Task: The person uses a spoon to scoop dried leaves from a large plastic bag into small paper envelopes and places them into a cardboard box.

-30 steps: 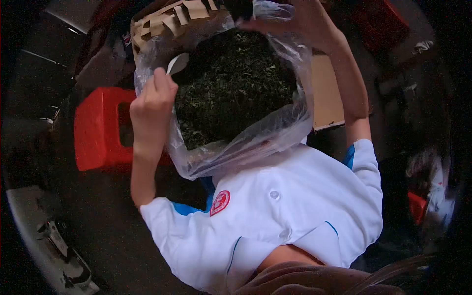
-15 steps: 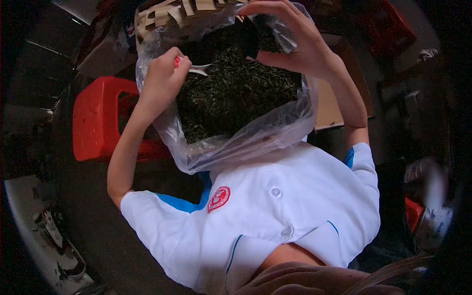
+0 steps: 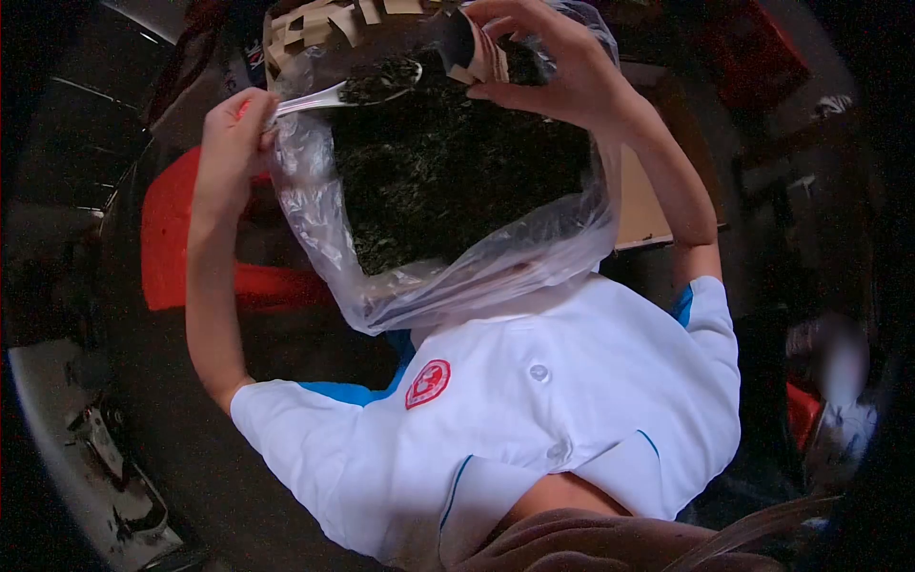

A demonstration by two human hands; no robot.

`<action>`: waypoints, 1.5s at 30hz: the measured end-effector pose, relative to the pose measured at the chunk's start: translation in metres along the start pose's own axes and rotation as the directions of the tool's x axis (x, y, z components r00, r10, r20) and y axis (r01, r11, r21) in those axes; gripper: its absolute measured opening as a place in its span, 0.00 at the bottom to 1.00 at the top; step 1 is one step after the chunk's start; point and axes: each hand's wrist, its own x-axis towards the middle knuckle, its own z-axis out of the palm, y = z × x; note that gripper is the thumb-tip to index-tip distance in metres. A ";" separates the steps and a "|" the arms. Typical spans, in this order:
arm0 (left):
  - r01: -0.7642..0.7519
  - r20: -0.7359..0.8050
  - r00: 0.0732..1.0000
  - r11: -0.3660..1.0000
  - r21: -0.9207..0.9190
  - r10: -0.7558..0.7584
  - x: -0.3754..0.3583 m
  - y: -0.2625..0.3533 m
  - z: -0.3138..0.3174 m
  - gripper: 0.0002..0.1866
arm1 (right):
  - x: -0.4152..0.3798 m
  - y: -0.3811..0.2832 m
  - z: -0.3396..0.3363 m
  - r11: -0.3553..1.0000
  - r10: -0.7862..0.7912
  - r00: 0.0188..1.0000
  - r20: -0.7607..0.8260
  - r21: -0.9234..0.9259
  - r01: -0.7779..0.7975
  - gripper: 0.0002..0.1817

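Head view. Landmark: the clear plastic bag [image 3: 438,267], open-mouthed, resting against the person's white shirt [image 3: 534,419].

Item 1. Dried tea leaves [image 3: 448,181], one loose mass filling the bag. Judged light, crumbly and easily spilled; best lifted by scoop rather than by fingers.

Item 2. White plastic spoon [image 3: 334,95], count one. It sits at the upper left of the bag's mouth, its bowl heaped with leaves and roughly level. Judged light, slightly flexible and smooth; the handle end is the place to hold it. The left hand [image 3: 229,143] has its grip closed around that handle end, just outside the bag's left edge.

Item 3. Small paper packet [image 3: 477,52], count one, above the bag's top edge, its dark opening turned toward the spoon's bowl and close to it; whether they touch cannot be told. Judged thin, soft and easily crushed; a light pinch at the sides suits it. The right hand [image 3: 562,76] has its grip curled around the packet, fingers at its sides.

Item 4. The bag itself, count one: thin, limp, slippery film, judged heavy when full; support belongs underneath.

Item 5. Paper strips [image 3: 324,24], several, beyond the bag's top; exact count not readable.

Item 6. Red plastic stool [image 3: 167,238], count one, left of the bag.
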 end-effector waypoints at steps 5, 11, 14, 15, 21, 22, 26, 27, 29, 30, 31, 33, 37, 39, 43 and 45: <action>0.000 0.016 1.000 0.991 0.134 -0.002 -0.009 0.024 -0.022 0.09 | 0.000 0.017 0.014 0.956 -0.042 0.999 0.023 -0.291 0.047 0.27; -0.068 0.070 0.996 0.945 0.319 0.048 -0.010 0.046 -0.020 0.11 | 0.001 0.019 0.035 0.976 0.027 1.000 -0.011 -0.217 -0.029 0.28; -0.146 0.072 0.989 0.934 0.325 0.129 -0.011 0.056 -0.011 0.12 | 0.001 0.022 0.038 0.979 0.063 0.998 -0.003 -0.192 -0.062 0.28; -0.188 0.078 0.982 0.912 0.364 0.171 -0.011 0.061 -0.007 0.11 | 0.000 0.023 0.038 0.979 0.085 0.996 0.009 -0.188 -0.082 0.28; -0.310 0.129 0.941 0.644 0.699 0.314 -0.010 0.096 0.010 0.11 | 0.001 0.021 0.039 0.958 0.133 0.991 0.000 -0.255 -0.129 0.27; -0.314 0.160 0.939 0.570 0.759 0.304 -0.006 0.100 0.009 0.12 | 0.001 0.021 0.039 0.960 0.135 0.991 -0.001 -0.248 -0.131 0.27; -0.405 0.266 0.898 0.422 0.811 0.349 0.000 0.110 0.015 0.15 | 0.000 0.025 0.045 0.967 0.134 0.991 -0.005 -0.220 -0.132 0.27; -0.417 0.275 0.885 0.377 0.827 0.375 -0.002 0.113 0.018 0.14 | 0.000 0.026 0.045 0.967 0.130 0.991 -0.006 -0.221 -0.128 0.27; -0.442 0.299 0.851 0.281 0.852 0.431 -0.008 0.122 0.023 0.13 | 0.000 0.026 0.045 0.961 0.136 0.991 -0.015 -0.239 -0.135 0.28; -0.483 0.358 0.822 0.207 0.851 0.443 -0.009 0.133 0.025 0.12 | 0.001 0.025 0.040 0.959 0.140 0.990 -0.022 -0.244 -0.141 0.28; -0.519 0.414 0.792 0.137 0.844 0.449 -0.011 0.138 0.026 0.11 | 0.002 0.026 0.040 0.961 0.125 0.992 -0.031 -0.244 -0.129 0.28; -0.556 0.539 0.696 -0.119 0.823 0.474 -0.013 0.143 0.028 0.09 | 0.003 0.027 0.040 0.965 0.096 0.994 -0.046 -0.242 -0.104 0.29; -0.451 0.431 0.703 -0.113 0.885 0.566 -0.028 0.141 0.041 0.08 | 0.006 0.020 0.035 0.987 0.142 0.989 -0.041 -0.074 -0.145 0.29; -0.431 0.330 0.705 0.010 0.902 0.627 -0.039 0.135 0.044 0.08 | 0.005 0.019 0.033 0.972 0.197 0.980 -0.007 0.129 -0.194 0.29; -0.451 0.448 0.433 -0.242 0.859 0.783 -0.054 0.126 0.046 0.08 | 0.004 0.022 0.031 0.987 0.163 0.983 -0.083 -0.001 -0.163 0.28; -0.432 0.470 0.339 -0.309 0.848 0.815 -0.061 0.121 0.046 0.08 | 0.008 0.012 0.022 0.985 0.174 0.979 -0.105 0.003 -0.175 0.30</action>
